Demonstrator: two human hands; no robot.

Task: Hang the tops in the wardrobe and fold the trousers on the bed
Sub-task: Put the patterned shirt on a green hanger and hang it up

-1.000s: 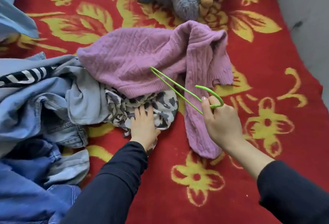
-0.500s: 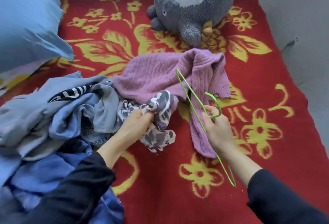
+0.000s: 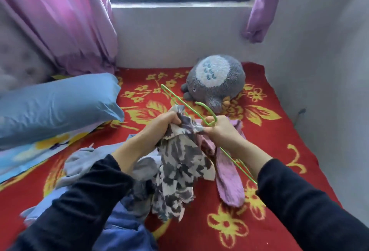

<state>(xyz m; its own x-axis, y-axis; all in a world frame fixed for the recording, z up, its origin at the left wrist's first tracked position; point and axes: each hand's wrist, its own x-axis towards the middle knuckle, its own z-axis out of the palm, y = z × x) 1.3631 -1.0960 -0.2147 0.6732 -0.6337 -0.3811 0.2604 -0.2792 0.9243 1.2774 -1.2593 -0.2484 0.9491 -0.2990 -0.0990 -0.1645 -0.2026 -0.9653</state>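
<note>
The left hand (image 3: 165, 123) grips a limp, blotchy top (image 3: 179, 163); the right hand (image 3: 221, 131) pinches it together with a thin green wire hanger (image 3: 178, 100). The hanger's length slants from the bed's (image 3: 279, 151) far edge toward its near right.

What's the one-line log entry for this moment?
left hand: grips camouflage-print top | right hand: holds green wire hanger | top: held above clothes pile | pink sweater: on bed

Left hand (image 3: 166, 120) and right hand (image 3: 220, 130) close together, fingers curled.
</note>
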